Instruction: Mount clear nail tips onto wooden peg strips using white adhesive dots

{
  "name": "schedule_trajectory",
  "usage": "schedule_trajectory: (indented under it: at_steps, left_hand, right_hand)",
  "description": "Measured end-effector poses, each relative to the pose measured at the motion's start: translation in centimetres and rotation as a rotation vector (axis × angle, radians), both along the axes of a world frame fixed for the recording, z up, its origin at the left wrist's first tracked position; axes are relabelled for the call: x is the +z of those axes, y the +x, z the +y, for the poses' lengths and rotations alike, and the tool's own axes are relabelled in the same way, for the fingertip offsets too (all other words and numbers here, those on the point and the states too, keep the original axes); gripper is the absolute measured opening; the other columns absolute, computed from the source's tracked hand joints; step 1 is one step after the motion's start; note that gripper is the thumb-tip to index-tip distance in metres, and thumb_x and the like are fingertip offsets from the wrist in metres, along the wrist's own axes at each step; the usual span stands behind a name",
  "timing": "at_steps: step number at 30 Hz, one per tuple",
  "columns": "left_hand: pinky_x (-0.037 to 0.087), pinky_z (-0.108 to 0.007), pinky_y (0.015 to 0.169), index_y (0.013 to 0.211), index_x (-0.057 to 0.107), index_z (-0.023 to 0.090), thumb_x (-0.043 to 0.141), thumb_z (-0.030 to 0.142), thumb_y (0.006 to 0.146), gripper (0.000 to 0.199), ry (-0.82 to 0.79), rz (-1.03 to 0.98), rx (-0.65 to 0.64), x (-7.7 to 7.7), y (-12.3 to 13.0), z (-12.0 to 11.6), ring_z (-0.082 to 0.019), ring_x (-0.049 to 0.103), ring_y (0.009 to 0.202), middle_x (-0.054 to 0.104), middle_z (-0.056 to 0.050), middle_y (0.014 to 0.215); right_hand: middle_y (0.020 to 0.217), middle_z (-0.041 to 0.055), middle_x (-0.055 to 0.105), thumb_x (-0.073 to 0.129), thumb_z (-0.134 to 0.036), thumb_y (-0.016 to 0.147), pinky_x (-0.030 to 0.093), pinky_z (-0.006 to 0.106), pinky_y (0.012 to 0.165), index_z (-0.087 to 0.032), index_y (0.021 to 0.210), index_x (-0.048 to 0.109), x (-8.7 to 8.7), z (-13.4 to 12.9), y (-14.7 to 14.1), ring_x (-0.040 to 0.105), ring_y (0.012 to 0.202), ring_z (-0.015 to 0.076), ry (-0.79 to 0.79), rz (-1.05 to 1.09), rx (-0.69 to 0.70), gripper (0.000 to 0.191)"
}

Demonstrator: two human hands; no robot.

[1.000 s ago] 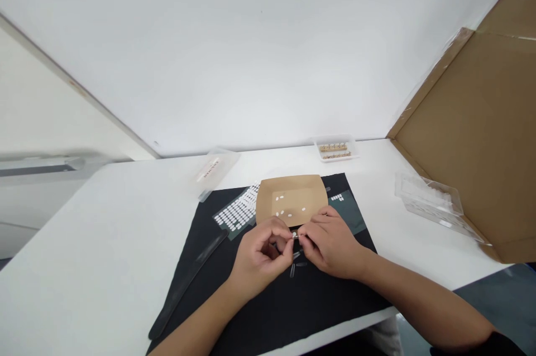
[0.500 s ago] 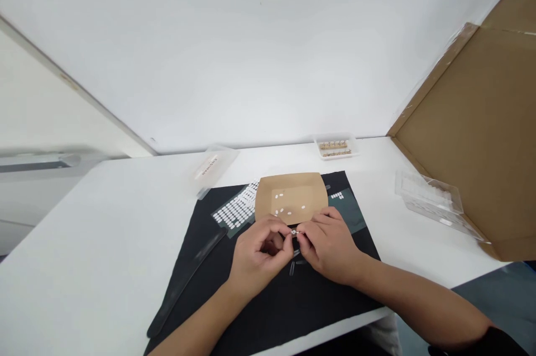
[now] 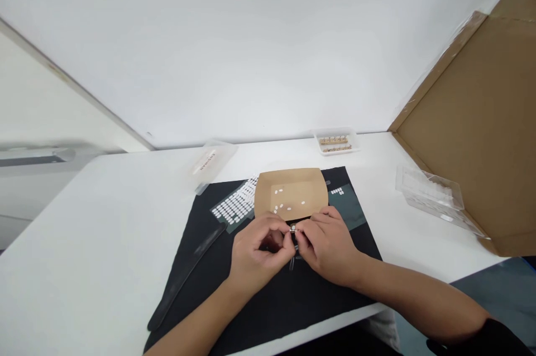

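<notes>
My left hand (image 3: 260,253) and my right hand (image 3: 329,244) meet over a black mat (image 3: 276,311), just in front of a brown paper tray (image 3: 263,191). Both pinch a tiny shiny piece (image 3: 292,230) between their fingertips, one at each side; its details are too small to tell. Several white ovals lie inside the tray. A clear narrow piece (image 3: 292,263) rests on the mat below the fingertips. Left of the tray is a sheet of white oval stickers (image 3: 234,208); a dark sheet (image 3: 349,208) with several ovals is at the right.
A black curved file (image 3: 184,280) lies along the mat's left side. Behind are a plastic bag (image 3: 213,163) and a clear box (image 3: 336,143) of small gold parts. At the right, a clear case (image 3: 435,197) stands by a large cardboard box (image 3: 469,138).
The view has shifted slightly. Both hands keep their pinch at nearly the same place, and the tiny piece between them looks slightly turned.
</notes>
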State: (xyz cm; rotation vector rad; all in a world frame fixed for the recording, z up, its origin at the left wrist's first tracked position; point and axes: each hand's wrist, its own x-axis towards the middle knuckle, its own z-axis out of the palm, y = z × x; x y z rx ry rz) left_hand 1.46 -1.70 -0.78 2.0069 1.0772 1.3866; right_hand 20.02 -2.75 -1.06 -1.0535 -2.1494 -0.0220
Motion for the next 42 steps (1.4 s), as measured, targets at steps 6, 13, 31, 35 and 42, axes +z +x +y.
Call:
schedule_trajectory:
  at_steps: [6, 13, 31, 35, 42]
  left_hand:
    - [0.049, -0.017, 0.048, 0.084, 0.071, 0.019, 0.069, 0.010, 0.087, 0.009, 0.025, -0.016, 0.004, 0.2, 0.1, 0.1, -0.009, 0.060, 0.055, 0.064, 0.002, 0.069]
    - [0.049, -0.016, 0.046, 0.080, 0.073, 0.018, 0.069, 0.011, 0.086, 0.010, -0.009, -0.035, 0.004, 0.6, 0.1, 0.3, -0.010, 0.063, 0.055, 0.070, -0.001, 0.071]
    - [0.054, -0.016, 0.040, 0.097, 0.076, 0.016, 0.072, 0.017, 0.096, 0.004, -0.273, -0.249, -0.215, -0.4, -0.6, 0.2, -0.008, 0.066, 0.044, 0.070, -0.004, 0.089]
    - [0.057, -0.017, 0.041, 0.100, 0.076, 0.016, 0.073, 0.018, 0.097, 0.005, -0.321, -0.294, -0.255, -0.6, -0.7, 0.1, -0.008, 0.068, 0.044, 0.070, -0.004, 0.093]
    - [0.056, -0.017, 0.042, 0.099, 0.073, 0.016, 0.069, 0.016, 0.099, 0.004, -0.255, -0.211, -0.268, -0.3, -1.2, 0.2, -0.007, 0.067, 0.046, 0.069, -0.004, 0.092]
  right_hand:
    - [0.073, -0.0001, 0.070, 0.048, -0.019, 0.106, 0.034, 0.035, 0.079, -0.020, 0.089, 0.061, 0.0, 0.0, 0.2, 0.058, 0.067, 0.0154, -0.049, 0.003, 0.004, 0.022]
    - [0.074, 0.0001, 0.070, 0.048, -0.019, 0.106, 0.035, 0.034, 0.080, -0.019, 0.091, 0.062, 0.3, 0.1, 0.4, 0.059, 0.067, 0.0153, -0.128, 0.008, 0.012, 0.021]
    - [0.072, -0.0003, 0.069, 0.047, -0.020, 0.109, 0.036, 0.035, 0.080, -0.019, 0.091, 0.062, 0.7, 0.6, 1.1, 0.056, 0.066, 0.0151, -0.055, -0.005, 0.053, 0.024]
    - [0.073, 0.0003, 0.069, 0.046, -0.020, 0.110, 0.037, 0.035, 0.080, -0.019, 0.092, 0.062, 0.8, 0.7, 1.2, 0.057, 0.067, 0.0154, -0.015, -0.001, 0.070, 0.024]
    - [0.081, 0.0005, 0.073, 0.047, -0.019, 0.110, 0.039, 0.036, 0.084, -0.019, 0.098, 0.062, 1.1, 0.9, 1.7, 0.057, 0.071, 0.0159, 0.082, -0.041, 0.148, 0.019]
